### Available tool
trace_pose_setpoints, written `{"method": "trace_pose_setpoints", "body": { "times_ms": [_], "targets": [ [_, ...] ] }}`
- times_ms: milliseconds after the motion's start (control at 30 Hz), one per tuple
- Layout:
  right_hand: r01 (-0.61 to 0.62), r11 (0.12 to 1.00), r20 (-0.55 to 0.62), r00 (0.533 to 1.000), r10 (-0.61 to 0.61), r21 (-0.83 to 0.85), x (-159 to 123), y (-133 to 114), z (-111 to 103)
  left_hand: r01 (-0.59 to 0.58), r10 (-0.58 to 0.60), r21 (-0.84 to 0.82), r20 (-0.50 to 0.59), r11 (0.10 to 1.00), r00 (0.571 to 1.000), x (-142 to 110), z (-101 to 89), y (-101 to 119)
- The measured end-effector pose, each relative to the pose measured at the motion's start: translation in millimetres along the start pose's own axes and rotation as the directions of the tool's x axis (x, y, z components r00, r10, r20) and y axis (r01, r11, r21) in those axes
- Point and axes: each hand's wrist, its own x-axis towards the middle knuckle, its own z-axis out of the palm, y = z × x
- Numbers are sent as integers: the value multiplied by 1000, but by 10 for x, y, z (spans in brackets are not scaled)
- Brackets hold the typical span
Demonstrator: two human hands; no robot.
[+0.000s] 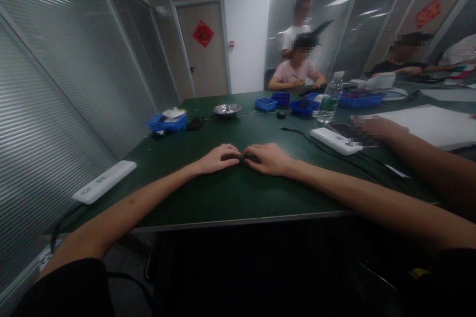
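Both my hands rest near the middle of the green table (223,195), close together with the fingertips almost meeting. My left hand (217,159) curls its fingers and thumb around one end of a thin dark object (242,158). From the other side, my right hand (270,158) grips the same object between thumb and bent fingers. Most of it is covered by the fingers, and its dark colour blends with the tabletop, so its kind cannot be made out.
White power strips (106,182) lie left and right (334,140). Farther back are a metal bowl (226,109), blue baskets (266,104), a black case (195,123) and a water bottle (330,98). At right, another person's arm (420,143) reaches over a phone (349,133). People sit beyond.
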Motion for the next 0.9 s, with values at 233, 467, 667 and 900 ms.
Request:
{"method": "trace_pose_setpoints", "body": {
  "times_ms": [233, 467, 667, 900],
  "targets": [
    [2, 1000, 24, 1000, -2, -1, 5, 17, 10, -36, 31, 55, 77, 998, 997, -22, -25, -23],
    [-21, 1000, 59, 998, 22, -7, 11, 26, -13, -45, 38, 67, 100, 997, 994, -29, -50, -26],
    [-26, 1000, 62, 998, 27, -18, 7, 44, -20, -64, 59, 69, 77, 996, 995, -28, -48, -25],
    [-88, 996, 58, 994, 89, -28, 13, 68, -13, -69, 67, 38, 46, 997, 997, -35, -41, 16]
  ]
}}
